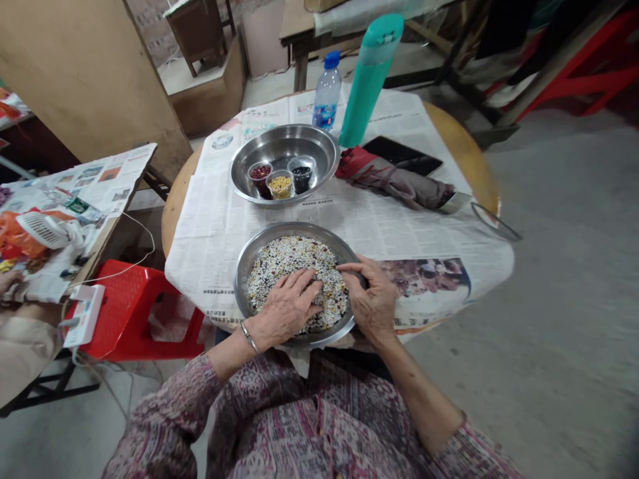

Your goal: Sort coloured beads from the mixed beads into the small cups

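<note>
A steel basin (240,283) in front of me holds mixed grains (294,256), mostly white with dark, yellow and reddish ones among them. My left hand (287,306) lies on the grains, fingers stretched and somewhat apart, a metal bangle at its wrist. At the right rim, my right hand (373,299) is bent over the basin with thumb and forefinger tips close together. Anything between those tips is too small to make out. Behind stands a second steel basin (322,153) with three clear cups: red beans (260,173), yellow beans (280,185) and black beans (301,177).
Newspaper (200,226) covers the round table. A water bottle (327,93), a green bottle (372,80), a folded umbrella (394,178) and a dark flat object (404,154) are at the back. On the left are a red stool (130,313), a power strip (84,316) and another person's arm (30,316).
</note>
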Demonstrator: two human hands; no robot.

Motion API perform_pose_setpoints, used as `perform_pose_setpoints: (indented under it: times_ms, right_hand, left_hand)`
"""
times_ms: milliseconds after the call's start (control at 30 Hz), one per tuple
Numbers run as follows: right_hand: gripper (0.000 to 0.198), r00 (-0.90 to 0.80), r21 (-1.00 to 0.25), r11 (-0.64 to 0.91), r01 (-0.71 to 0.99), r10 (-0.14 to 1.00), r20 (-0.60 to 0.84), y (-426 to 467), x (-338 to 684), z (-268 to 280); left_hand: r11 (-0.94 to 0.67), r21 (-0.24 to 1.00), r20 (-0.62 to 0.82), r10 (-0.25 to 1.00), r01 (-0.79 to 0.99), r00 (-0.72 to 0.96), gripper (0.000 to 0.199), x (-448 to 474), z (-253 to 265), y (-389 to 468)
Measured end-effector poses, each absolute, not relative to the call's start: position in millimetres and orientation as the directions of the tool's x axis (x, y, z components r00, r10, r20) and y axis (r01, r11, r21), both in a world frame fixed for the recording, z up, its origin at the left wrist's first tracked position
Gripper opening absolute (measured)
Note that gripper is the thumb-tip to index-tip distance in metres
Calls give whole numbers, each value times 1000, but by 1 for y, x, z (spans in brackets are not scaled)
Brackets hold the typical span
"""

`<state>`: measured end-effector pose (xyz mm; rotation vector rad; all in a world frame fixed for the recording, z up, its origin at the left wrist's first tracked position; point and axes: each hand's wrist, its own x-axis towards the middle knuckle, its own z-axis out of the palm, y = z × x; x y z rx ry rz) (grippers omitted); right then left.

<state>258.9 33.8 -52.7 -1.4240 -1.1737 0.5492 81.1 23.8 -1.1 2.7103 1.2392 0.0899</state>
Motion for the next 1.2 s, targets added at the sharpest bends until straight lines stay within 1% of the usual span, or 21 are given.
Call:
perform_pose_setpoints:
  times_ms: [133, 400, 633, 1033, 1133, 1200]
  right_hand:
    - [18, 390, -931, 143, 336, 879, 276, 33, 259, -52]
    - [18, 389, -928, 158, 338, 874, 290, 34, 258, -54]
    - [18, 388, -929, 163, 333, 874, 293, 35, 258, -56]
    - [17, 381, -932, 158, 325, 880, 282, 34, 259, -52]
    - [17, 385, -929, 154, 336, 878, 285, 34, 260, -53]
    - [17, 387, -928, 147, 342, 878, 281, 34, 259, -54]
  left_hand:
    - [-641, 164, -5, 760, 750, 650, 44, 81, -1, 19]
    - [-601, 220, -15, 785, 768, 619, 45, 85, 0, 21]
    - [-594, 246, -31, 785, 766, 619, 44, 84, 2, 22]
    - [-614, 372, -49, 736, 696, 675, 19, 70, 14, 24]
    - [-579, 380, -41, 769, 722, 638, 17, 61, 15, 22]
    - [-521, 354, -9, 828, 777, 560, 27, 55, 16, 18]
